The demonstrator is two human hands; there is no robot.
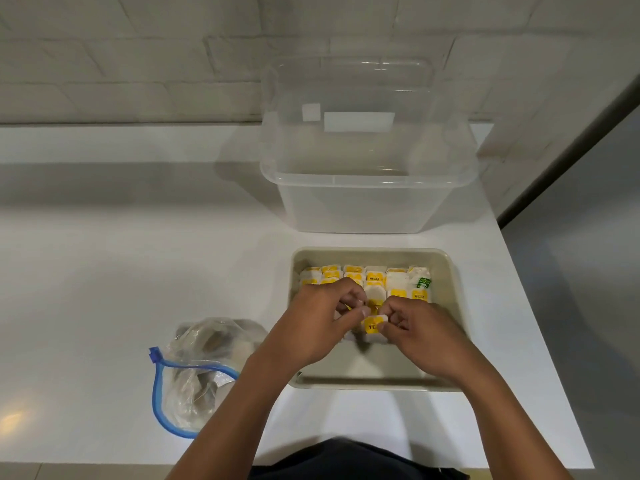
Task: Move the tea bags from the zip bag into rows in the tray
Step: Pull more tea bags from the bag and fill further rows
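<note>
I have both hands down inside the tray [453, 271], close together over its middle. My left hand [311, 323] has its fingers [360, 308] curled in a pinch on something small and yellow; it looks like a tea bag tag, but I cannot make it out for certain. My right hand [422, 336] pinches the tea bag [373, 325] with the yellow label, which sits just between the two sets of fingertips, its label facing up at me.

Beyond my fingers, toward the far wall of the tray, the rows of tea bags [367, 277] stand packed side by side, most with yellow labels, one at the right end with a green mark. On the near side of my hands the tray floor is bare.

To the left of my left hand, well apart from the tray, the zip bag [194, 368] lies on the white worktop [104, 271] with its blue zip strip open and curved toward me. I can see some dark shapes through the plastic, too blurred to tell.

Past the tray, farther from my fingers, a clear plastic box [367, 202] stands on the worktop, with its clear lid [349, 95] upright behind it against the white brick wall [138, 57].
</note>
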